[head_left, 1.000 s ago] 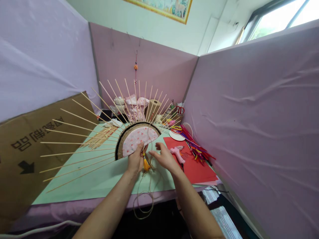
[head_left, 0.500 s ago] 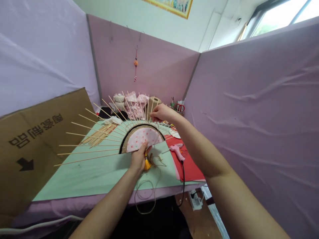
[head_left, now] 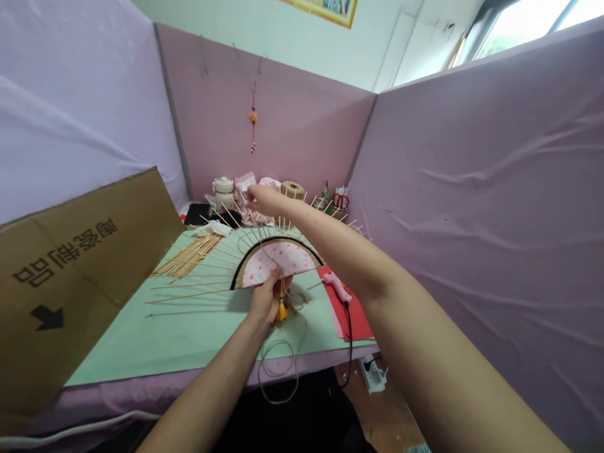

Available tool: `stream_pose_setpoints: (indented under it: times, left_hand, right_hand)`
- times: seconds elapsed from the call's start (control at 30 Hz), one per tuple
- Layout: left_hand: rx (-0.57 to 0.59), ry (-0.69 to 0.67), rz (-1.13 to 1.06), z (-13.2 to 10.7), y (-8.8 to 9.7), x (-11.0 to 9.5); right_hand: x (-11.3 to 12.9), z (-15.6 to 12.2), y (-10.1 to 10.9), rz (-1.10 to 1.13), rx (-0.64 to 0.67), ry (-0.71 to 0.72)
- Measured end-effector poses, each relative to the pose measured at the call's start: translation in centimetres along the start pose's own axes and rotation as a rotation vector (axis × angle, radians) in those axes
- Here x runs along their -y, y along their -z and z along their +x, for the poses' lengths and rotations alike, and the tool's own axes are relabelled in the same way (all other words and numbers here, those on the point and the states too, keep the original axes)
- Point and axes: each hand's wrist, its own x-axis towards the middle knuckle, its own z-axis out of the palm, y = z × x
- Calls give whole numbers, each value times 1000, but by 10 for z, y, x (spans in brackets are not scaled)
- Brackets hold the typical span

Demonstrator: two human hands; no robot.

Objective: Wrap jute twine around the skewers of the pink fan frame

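Note:
My left hand [head_left: 268,294] grips the lower edge of a half-round fan [head_left: 259,267] covered in white cloth with pink dots, edged in tan and black. Thin wooden sticks [head_left: 189,288] radiate from its curved edge. A yellow tassel [head_left: 282,310] hangs beside my left fingers. Thin twine [head_left: 278,401] loops below that hand over the table edge. My right hand [head_left: 259,196] is raised above the fan, reaching over the sticks, its fingers pinched. A faint strand of twine seems to run from it down across the cloth; its fingertips are partly hidden.
Loose sticks [head_left: 189,255] lie at left on the green tabletop [head_left: 189,340]. A pink glue gun [head_left: 337,286] rests on red sheets [head_left: 361,321], its cord dropping off the edge. Behind stand a jar [head_left: 223,192], pink cloth and a twine spool [head_left: 292,189]. A cardboard sheet [head_left: 85,264] leans left.
My right hand has moved left and up, from the top of the fan to over its left-hand sticks. The fan has tilted and shifted slightly right in my left hand.

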Motion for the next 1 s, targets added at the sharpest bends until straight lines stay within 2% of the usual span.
stream_pose_setpoints:
  times: [0.1,0.17,0.23,0.3,0.43,0.57,0.7,0.83,0.9,0.97,1.0]
  left_hand:
    - [-19,2,-16,-3,-5,-2]
    - [-22,-2,-23,-6,-7,-3]
    - [-22,-4,-30,-7,-8,-4]
    - [-32,-2,-41,-7,-8,-6]
    - [-43,5,-58,-3,-4,-6]
    - [-42,10,-58,-2,-4,-5]
    - [-50,3,-69,-3,-5,-4]
    - [-59,0,-104,-3,-6,-5]
    - [-54,8,-112,-3,-6,-6]
    - [-49,18,-110,-3,-5,-5]
    - [-47,22,-108,-3,-5,-5]
  right_hand:
    - [-11,-4,13,-23,-82,92]
    - [-22,-15,22,-10,-141,81]
    - [-36,-33,30,-23,-118,34]
    - [-50,-55,37,-73,-19,-10]
    - [-71,-87,46,-107,-22,-38]
    - [-72,-91,47,-110,2,0]
    - [-55,-85,42,-128,20,110]
    - [-37,-84,48,-124,-141,246]
    - [-35,-79,66,-105,-283,274]
    - [-37,-67,94,-75,-474,286]
    - [-40,-60,109,-51,-612,308]
